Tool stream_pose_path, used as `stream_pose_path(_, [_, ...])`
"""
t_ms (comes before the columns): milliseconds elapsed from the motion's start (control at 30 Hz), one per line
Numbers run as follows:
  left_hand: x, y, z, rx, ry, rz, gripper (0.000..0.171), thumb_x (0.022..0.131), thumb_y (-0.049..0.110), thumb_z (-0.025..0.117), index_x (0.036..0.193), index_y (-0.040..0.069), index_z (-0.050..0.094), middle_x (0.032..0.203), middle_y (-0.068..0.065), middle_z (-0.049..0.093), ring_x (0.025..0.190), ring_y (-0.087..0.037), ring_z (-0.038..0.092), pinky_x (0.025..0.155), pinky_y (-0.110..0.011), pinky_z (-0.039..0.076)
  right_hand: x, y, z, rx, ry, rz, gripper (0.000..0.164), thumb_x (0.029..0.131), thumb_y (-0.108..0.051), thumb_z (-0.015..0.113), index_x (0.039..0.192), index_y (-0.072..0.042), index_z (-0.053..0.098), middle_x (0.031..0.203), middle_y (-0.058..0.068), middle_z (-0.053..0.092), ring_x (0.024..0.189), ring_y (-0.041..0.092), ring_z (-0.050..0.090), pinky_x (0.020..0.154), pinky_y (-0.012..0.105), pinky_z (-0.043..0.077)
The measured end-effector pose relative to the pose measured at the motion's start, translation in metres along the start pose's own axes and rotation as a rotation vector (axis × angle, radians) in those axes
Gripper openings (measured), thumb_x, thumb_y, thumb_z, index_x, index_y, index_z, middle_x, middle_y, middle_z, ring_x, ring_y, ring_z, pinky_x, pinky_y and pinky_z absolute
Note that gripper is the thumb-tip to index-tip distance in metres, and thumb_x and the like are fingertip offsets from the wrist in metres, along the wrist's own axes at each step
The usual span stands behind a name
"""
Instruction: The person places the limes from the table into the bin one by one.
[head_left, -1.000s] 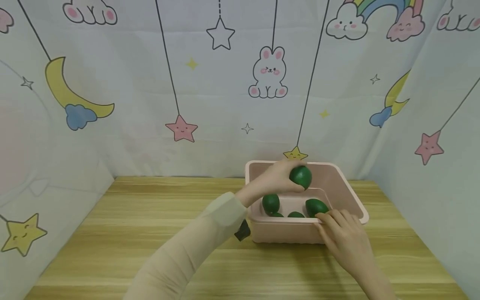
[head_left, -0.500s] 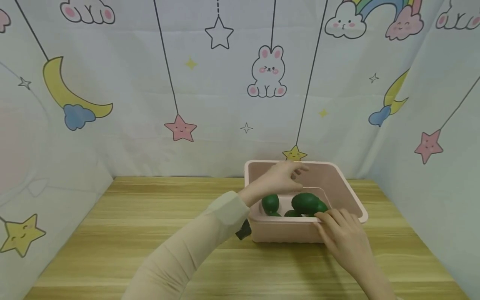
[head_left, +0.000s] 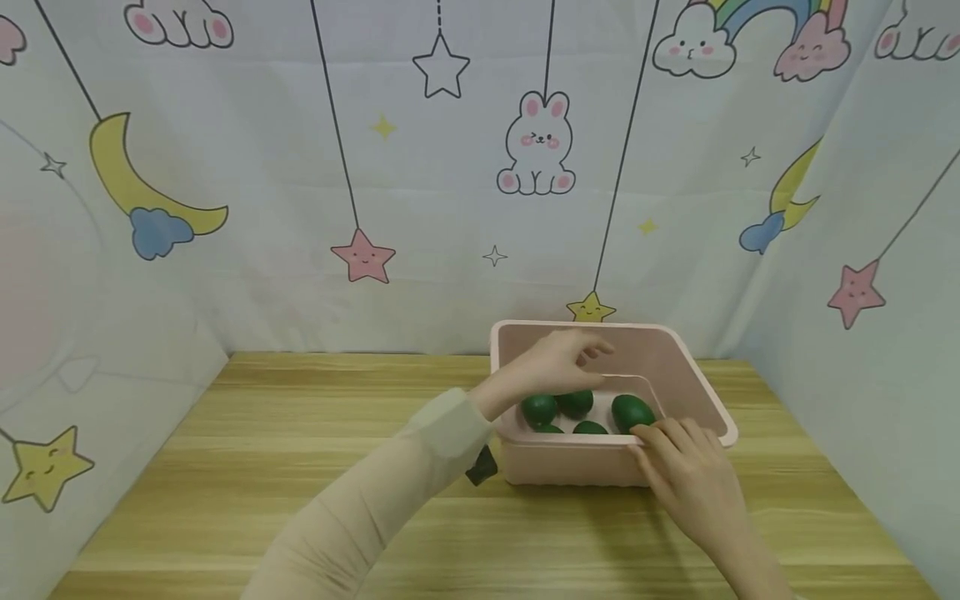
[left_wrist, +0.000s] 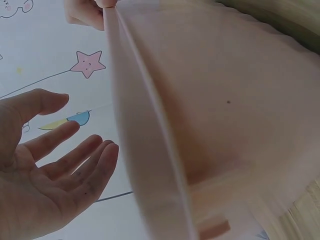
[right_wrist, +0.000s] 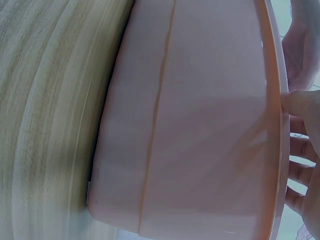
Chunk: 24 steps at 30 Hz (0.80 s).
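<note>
A pink plastic bin [head_left: 577, 463] stands on the table with several dark green, avocado-like fruits [head_left: 632, 414] in it. Over the bin's left part hovers my left hand [head_left: 562, 362], its fingers loosely bent and nothing between them. That same hand [left_wrist: 57, 170] appears palm-side in the left wrist view, beside the bin's rim. Just below it lies one of the fruits [head_left: 575, 403], partly covered by the hand. My right hand [head_left: 693, 479] grips the bin's front rim near the right corner. In the right wrist view, the right thumb [right_wrist: 300, 103] is outside the rim and the fingers reach over it.
The wood-grain table [head_left: 315, 433] extends to the left and in front of the bin. A white cloth [head_left: 427, 183] printed with cartoons hangs close behind it and along both sides. A small black object [head_left: 482, 467] shows beneath the left cuff.
My left hand has let go of the fruit it held, which fell into the bin and rolled left. The right hand has stayed on the rim.
</note>
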<state>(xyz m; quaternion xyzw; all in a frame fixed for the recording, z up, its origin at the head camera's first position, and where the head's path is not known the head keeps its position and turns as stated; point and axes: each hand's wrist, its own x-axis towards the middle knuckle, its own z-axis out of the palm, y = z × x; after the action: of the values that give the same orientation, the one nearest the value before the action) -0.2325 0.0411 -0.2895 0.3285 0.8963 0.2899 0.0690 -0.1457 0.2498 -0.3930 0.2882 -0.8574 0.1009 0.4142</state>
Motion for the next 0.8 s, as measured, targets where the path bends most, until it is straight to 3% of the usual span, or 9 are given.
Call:
stream_pose_path(500, [-0.009,-0.005,-0.002,0.024,-0.012,0.004,0.043,0.092,0.026,0.062,0.134,0.018,0.056,0.133,-0.003,0.061,0.118,-0.019,0.061,0.095,-0.028,0.051,0.002,-0.002,0.0,0.002,0.009,-0.009,0.049,0.102,-0.044,0.037,0.095,-0.008,0.07,0.082,0.003,0.063,0.079,0.023,0.056,0.066,0.037,0.04])
stream_pose_path(800, [-0.031,-0.008,-0.006,0.051,0.036,0.037,0.043,0.093,0.03,0.06,0.134,0.018,0.055,0.133,-0.002,0.058,0.119,-0.019,0.059,0.096,-0.031,0.05,0.002,-0.003,-0.003,-0.007,-0.017,0.007,0.051,0.102,-0.045,0.035,0.096,-0.008,0.07,0.084,0.003,0.063,0.08,0.024,0.056,0.068,0.037,0.041])
